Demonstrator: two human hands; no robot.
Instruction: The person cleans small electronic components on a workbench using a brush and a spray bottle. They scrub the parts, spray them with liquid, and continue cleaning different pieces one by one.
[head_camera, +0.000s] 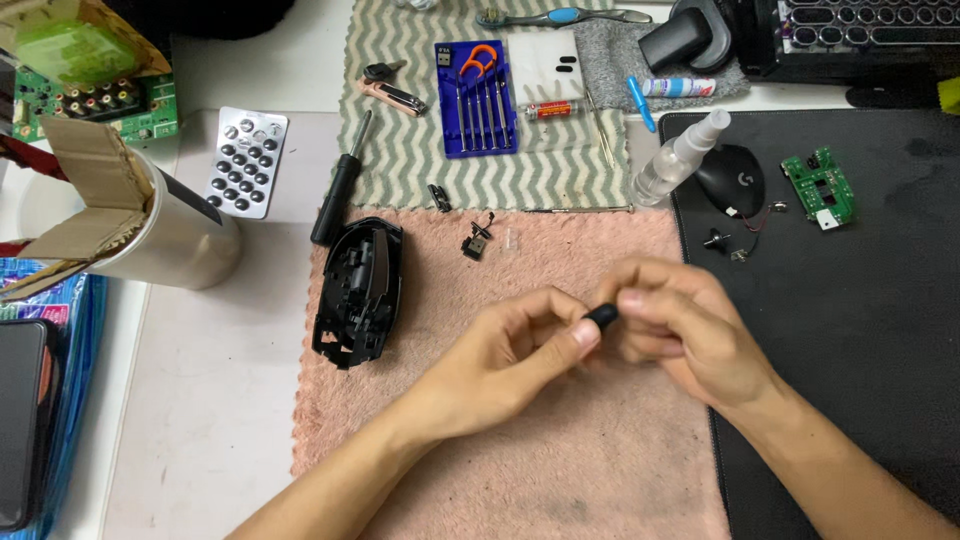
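Head view: both hands (610, 335) pinch a small black part (601, 317); blue screwdriver case (476, 98) lies beyond.

Setting: hobby electronics repair bench | Evidence: precision screwdriver set (477, 98), green circuit board (820, 187) and opened mouse shell (358, 288) lying about (on cloths) | Surface: cluttered desk

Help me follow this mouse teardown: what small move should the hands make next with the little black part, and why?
Probably lower the small black part onto the pink towel. Both the left hand and the right hand pinch it in mid-air, and other loose bits, like the small black clip, already lie on that towel beside the open mouse shell.
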